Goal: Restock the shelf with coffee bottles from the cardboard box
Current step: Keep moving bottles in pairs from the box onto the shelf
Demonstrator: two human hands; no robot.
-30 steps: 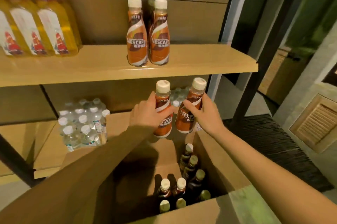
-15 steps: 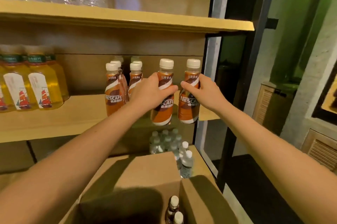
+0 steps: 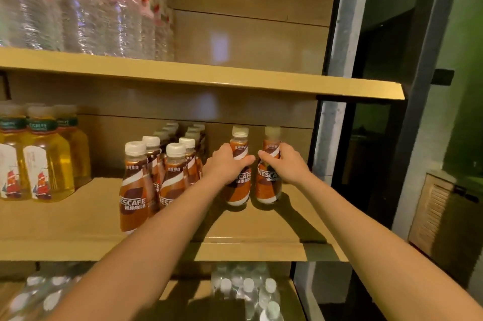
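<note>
Dim warm light falls on a tan wooden shelf. The left hand and right hand each curl their fingers round an upright coffee bottle, the left bottle just beside the right bottle, near the shelf's right end. More coffee bottles stand at their 9 o'clock. Bare board runs at 6 o'clock to the front edge, and a grey pillar stands at 3 o'clock.

blurred: rightmost coffee bottle cap | cut off at top edge: water bottles | mostly hidden: rear coffee bottles
</note>
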